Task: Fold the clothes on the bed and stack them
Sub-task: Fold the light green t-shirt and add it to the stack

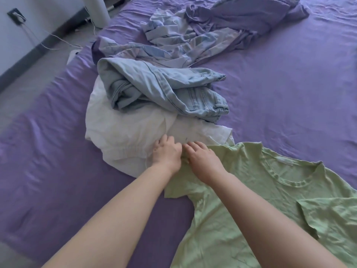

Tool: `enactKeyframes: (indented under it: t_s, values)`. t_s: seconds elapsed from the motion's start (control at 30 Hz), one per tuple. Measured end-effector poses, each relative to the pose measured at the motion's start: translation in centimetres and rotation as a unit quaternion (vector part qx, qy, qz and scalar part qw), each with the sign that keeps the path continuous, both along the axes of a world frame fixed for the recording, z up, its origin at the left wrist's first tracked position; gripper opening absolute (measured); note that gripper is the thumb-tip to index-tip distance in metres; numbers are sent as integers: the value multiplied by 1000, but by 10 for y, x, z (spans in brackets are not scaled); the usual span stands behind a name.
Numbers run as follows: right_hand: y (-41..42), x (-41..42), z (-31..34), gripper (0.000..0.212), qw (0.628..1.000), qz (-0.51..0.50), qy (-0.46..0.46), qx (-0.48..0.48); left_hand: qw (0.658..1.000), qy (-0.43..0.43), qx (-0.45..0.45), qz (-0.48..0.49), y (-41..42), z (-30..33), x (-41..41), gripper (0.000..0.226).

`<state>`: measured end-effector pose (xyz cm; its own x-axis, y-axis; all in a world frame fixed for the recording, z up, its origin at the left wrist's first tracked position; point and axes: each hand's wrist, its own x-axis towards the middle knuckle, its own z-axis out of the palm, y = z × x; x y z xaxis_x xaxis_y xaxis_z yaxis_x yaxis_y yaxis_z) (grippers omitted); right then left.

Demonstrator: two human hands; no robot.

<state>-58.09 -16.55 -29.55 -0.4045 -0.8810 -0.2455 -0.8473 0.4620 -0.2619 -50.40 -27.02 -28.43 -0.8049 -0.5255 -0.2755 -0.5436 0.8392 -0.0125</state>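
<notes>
Two hands side by side, left hand (167, 153) and right hand (202, 158), fingers curled, seemingly pinching crumpled white cloth garment (123, 130) beside pale green cotton T-shirt (251, 200); light blue denim jeans (164, 89) heaped just beyond on purple bedsheet (289, 84).

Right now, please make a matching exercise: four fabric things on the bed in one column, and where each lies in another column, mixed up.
Things
1. green T-shirt
2. light blue jeans
3. white garment
4. patterned blue and white cloth

Places
A. crumpled, farthest from the person
B. on top of the white garment
C. spread out nearest the person, under the right hand
D. under the jeans, touched by the left hand

Pairs: 1-C, 2-B, 3-D, 4-A
</notes>
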Motion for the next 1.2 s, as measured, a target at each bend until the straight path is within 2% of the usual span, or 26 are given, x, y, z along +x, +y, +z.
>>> enactKeyframes:
  t_s: [0.2, 0.3, 0.4, 0.53, 0.63, 0.7, 0.8, 0.83, 0.87, 0.9, 0.97, 1.0, 1.03, 1.1, 1.2]
  values:
    - [0, -9, 20, 27, 998, -57, -4, -28, 989, 75, 123, 46, 15, 15, -2, 22]
    - [10, -20, 31, 26, 993, -92, -79, 12, 970, 110, 200, 85, 31, 19, -5, 21]
    - [27, -28, 42, 43, 970, -131, -206, 1, 952, 131, 250, 118, 50, 21, -10, 27]
    - [57, -39, 43, 47, 949, -184, -254, -29, 874, 155, 421, 188, 85, 22, -24, 43]
    - [86, -48, 36, 41, 924, -272, -268, -34, 786, 150, 571, 185, 116, 17, -32, 52]
    - [107, -55, 29, 39, 908, -317, -269, -40, 739, 157, 635, 160, 135, 12, -35, 50]
    - [128, -62, 18, 57, 893, -360, -268, -30, 683, 132, 699, 168, 155, 2, -38, 60]
    - [131, -61, 15, 59, 886, -372, -274, -33, 684, 122, 698, 173, 157, 0, -38, 63]
    - [133, -61, 11, 57, 883, -381, -273, -34, 708, 119, 673, 179, 157, -1, -38, 63]
    - [134, -59, 8, 53, 887, -382, -259, -33, 756, 125, 616, 183, 155, -3, -37, 61]
    - [135, -57, 6, 47, 896, -378, -227, -57, 879, 156, 428, 137, 145, -7, -34, 52]
    - [135, -57, 6, 46, 895, -378, -222, -81, 924, 159, 337, 84, 137, -9, -32, 48]
    - [134, -57, 7, 46, 893, -377, -223, -103, 955, 142, 260, 24, 129, -10, -30, 46]
    - [135, -58, 8, 46, 886, -371, -246, -128, 981, 81, 150, -93, 112, -11, -31, 47]
    - [139, -67, 9, 46, 890, -361, -257, -110, 971, 12, 101, -216, 95, -15, -43, 55]
